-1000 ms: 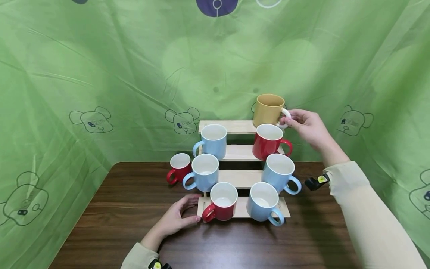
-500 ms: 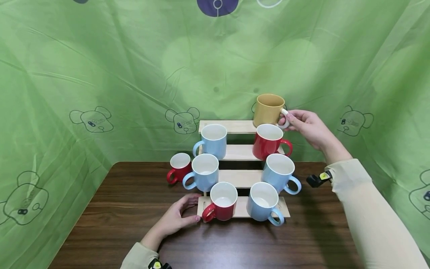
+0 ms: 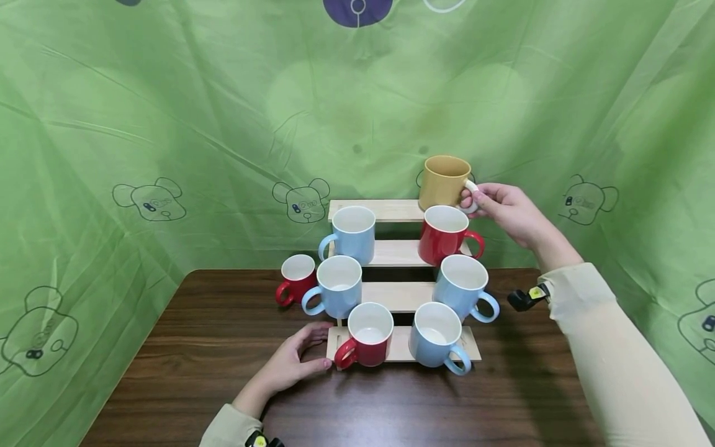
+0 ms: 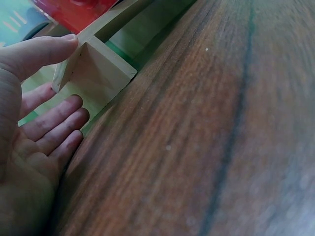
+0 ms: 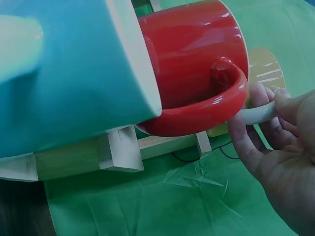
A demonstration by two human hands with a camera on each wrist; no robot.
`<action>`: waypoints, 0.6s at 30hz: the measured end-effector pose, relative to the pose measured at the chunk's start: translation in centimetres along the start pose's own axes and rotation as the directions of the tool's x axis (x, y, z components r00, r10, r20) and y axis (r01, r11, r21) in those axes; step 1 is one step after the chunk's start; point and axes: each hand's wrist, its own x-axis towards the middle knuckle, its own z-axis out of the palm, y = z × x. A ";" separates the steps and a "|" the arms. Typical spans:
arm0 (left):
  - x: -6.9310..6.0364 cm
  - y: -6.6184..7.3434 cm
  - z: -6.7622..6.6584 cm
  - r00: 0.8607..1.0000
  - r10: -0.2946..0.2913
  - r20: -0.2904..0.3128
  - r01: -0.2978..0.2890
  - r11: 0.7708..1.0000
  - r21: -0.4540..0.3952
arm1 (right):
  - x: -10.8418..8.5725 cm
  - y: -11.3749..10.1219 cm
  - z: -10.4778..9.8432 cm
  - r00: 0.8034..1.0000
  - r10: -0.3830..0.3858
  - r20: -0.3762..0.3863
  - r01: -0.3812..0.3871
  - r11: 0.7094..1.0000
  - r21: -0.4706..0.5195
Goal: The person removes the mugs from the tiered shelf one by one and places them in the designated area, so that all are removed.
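A stepped wooden display rack [image 3: 399,297] carries mugs in pairs on its lower three tiers. At the top tier's right end stands a mustard-yellow mug [image 3: 444,184] with a white handle. My right hand [image 3: 505,211] pinches that handle between thumb and fingers, also seen in the right wrist view, where the mug [image 5: 266,69] is partly hidden behind a red mug [image 5: 197,54]. My left hand [image 3: 293,360] holds the bottom tier's left end, thumb at the front corner, index finger at the back. In the left wrist view its other fingers [image 4: 61,115] hang free beside the board.
Light-blue mugs [image 3: 354,236] and red mugs [image 3: 442,239] crowd the tiers, with handles jutting outward. Another red mug [image 3: 298,282] stands on the dark wooden table [image 3: 234,323] left of the rack. Green cloth [image 3: 223,124] hangs behind and at both sides.
My right fingers have closed further round the white handle since a second ago. The yellow mug and my left hand keep their places; the head view shifts very slightly.
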 end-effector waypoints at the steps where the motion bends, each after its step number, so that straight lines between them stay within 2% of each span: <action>1: 0.0 0.0 0.0 1.000 0.000 0.000 0.000 1.000 0.000 | 0.1 0.1 0.1 1.000 -0.003 -0.007 0.003 1.000 0.000; 8: 0.0 0.1 0.0 1.000 -0.005 0.002 0.005 1.000 0.003 | 0.2 0.7 0.8 0.997 -0.031 -0.077 0.036 0.998 0.059; 18: 0.1 -0.1 0.3 1.000 -0.016 -0.001 0.016 1.000 0.006 | -0.2 0.6 0.9 0.990 -0.056 -0.130 0.064 0.996 0.062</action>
